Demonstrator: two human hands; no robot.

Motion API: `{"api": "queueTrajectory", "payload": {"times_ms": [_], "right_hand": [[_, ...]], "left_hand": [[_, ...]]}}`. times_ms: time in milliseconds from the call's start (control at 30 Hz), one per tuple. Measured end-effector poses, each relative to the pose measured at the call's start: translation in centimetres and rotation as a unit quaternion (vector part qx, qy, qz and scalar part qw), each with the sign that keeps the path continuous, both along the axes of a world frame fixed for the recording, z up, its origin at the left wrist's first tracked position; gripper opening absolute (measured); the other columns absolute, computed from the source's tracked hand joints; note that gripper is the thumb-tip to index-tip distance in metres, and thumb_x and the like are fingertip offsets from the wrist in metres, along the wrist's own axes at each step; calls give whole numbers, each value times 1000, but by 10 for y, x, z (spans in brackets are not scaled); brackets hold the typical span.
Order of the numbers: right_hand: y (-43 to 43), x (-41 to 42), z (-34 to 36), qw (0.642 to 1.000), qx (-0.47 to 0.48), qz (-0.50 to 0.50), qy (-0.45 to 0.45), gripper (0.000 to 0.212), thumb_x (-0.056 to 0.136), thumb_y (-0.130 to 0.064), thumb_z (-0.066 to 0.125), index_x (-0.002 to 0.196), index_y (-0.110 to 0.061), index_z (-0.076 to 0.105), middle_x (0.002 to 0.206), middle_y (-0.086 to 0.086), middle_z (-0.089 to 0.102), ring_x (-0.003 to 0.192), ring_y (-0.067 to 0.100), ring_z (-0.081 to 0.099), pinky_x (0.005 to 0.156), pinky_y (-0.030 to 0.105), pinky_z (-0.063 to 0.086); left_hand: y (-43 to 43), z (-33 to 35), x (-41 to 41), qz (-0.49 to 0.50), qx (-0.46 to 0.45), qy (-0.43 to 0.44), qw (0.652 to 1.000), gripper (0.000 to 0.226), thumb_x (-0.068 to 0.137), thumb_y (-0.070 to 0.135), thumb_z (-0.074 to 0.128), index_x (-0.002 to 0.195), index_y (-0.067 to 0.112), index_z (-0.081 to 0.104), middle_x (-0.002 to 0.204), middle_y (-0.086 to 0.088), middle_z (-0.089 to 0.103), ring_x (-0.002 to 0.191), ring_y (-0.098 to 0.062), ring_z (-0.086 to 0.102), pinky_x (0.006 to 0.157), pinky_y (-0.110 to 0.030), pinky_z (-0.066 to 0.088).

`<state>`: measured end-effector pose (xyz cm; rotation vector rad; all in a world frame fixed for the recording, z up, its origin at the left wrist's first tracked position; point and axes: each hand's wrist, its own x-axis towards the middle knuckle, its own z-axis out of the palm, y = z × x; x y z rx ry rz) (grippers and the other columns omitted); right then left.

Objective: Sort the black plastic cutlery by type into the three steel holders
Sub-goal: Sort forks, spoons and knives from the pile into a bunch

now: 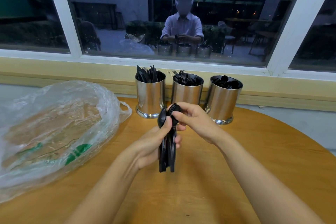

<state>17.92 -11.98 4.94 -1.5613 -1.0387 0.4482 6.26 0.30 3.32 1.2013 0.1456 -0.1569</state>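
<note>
A bundle of black plastic spoons [167, 152] stands upright above the wooden table [209, 178]. My left hand [154, 143] grips the handles, thumb against one spoon bowl. My right hand [192, 120] pinches the bowls at the top of the bundle. Behind stand three steel holders: the left holder [150, 96] with knives, the middle holder [187, 91] with forks, the right holder [224, 101] with spoons.
A large crumpled clear plastic bag [54, 125] with green print lies on the left of the table. A yellow wall ledge and a window run behind the holders. The table's rounded edge curves off at the right.
</note>
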Motion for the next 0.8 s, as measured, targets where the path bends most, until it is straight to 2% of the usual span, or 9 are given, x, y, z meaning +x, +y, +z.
{"api": "queueTrajectory", "payload": {"times_ms": [67,133,233,300,400,500,567,700,800], "right_hand": [[0,-1,-4,1000,1,-3,-6,18,98,-6,52,113,0,62,85,-5,63,71,-1,55,68,17,43],[1,0,-5,1000,5,-10,5,22,96,-7,55,118,-4,58,101,2,63,87,6,57,74,16,46],[-1,4,-4,999,-23,11,28,34,95,-16,59,128,-17,53,114,-2,56,94,7,56,74,15,46],[-2,5,-2,997,-59,43,22,32,95,-20,59,127,-19,55,106,-6,59,89,2,60,74,17,47],[-1,6,-2,999,-43,25,4,15,95,-15,59,109,-11,64,92,-4,64,81,2,61,70,18,48],[0,6,-2,999,-10,-30,-20,10,93,-8,60,101,-3,64,79,-6,61,65,-5,55,59,10,42],[0,8,-3,998,3,-57,-16,13,94,-7,60,102,2,62,71,-14,59,58,-5,53,55,8,40],[0,10,-2,999,-29,-24,-5,16,94,-15,61,108,-8,60,65,-13,59,50,6,48,46,14,35],[6,15,-3,999,-22,-43,17,14,94,-15,62,105,-7,60,60,-1,55,46,11,45,42,16,33]], "left_hand": [[0,-1,1,-7,2,4,1000,45,84,49,56,106,9,60,66,1,47,61,-13,50,65,-29,45],[1,-2,3,-13,3,13,1000,30,86,37,64,99,10,59,63,2,42,56,-11,46,61,-27,44],[1,-2,5,-48,16,26,998,11,96,18,59,86,15,56,63,3,34,53,-9,36,54,-22,38],[0,-2,9,-74,16,37,996,15,99,12,54,84,15,55,63,3,34,52,-9,34,53,-21,37],[-1,-4,14,-73,15,42,996,10,96,13,59,86,12,58,65,0,44,54,-10,41,56,-23,42],[1,-8,21,-34,149,39,988,14,95,18,62,85,10,58,69,-2,56,62,-15,57,65,-28,51],[2,-10,24,-25,231,33,972,12,96,20,61,87,13,57,65,1,54,58,-14,55,62,-27,49],[3,-11,29,-51,197,18,979,5,97,21,58,95,18,56,56,7,37,46,-9,32,56,-24,43],[4,-9,31,-42,216,7,975,12,94,26,65,99,18,60,59,6,46,50,-10,43,60,-22,46]]}}
